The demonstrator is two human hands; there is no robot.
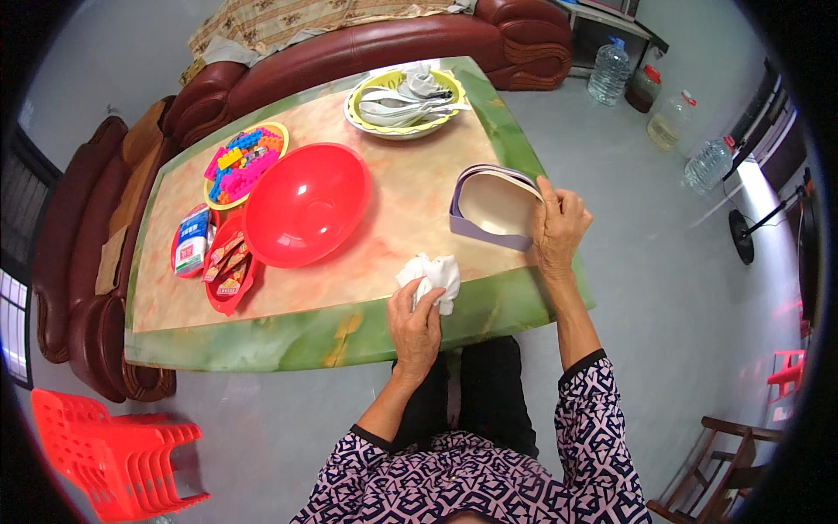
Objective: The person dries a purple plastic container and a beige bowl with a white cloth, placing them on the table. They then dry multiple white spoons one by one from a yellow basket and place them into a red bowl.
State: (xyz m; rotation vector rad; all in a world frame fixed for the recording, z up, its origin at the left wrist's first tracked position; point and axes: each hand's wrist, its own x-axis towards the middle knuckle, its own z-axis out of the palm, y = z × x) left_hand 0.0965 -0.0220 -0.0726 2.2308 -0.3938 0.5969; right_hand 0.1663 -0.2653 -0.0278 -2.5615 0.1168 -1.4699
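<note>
My left hand (415,334) is closed on a crumpled white cloth or tissue (445,278) at the table's near edge; its exact kind is hard to make out. To the right, my right hand (560,229) grips the right rim of an open container (491,231) with purple outer walls and a cream inside. It looks like several similar containers nested together. They rest on the tabletop, and the thumb is partly hidden. A large, shiny red basin (310,205) stands left of both hands.
On the marble-patterned table (349,339), several white spoons (401,112) lie in a yellow-edged bowl at the back. Toy building blocks (243,170), a blue-and-white packet (192,246) and snack packets (231,269) sit left. Stacked red stools (109,454) and a sofa (375,59) flank the table.
</note>
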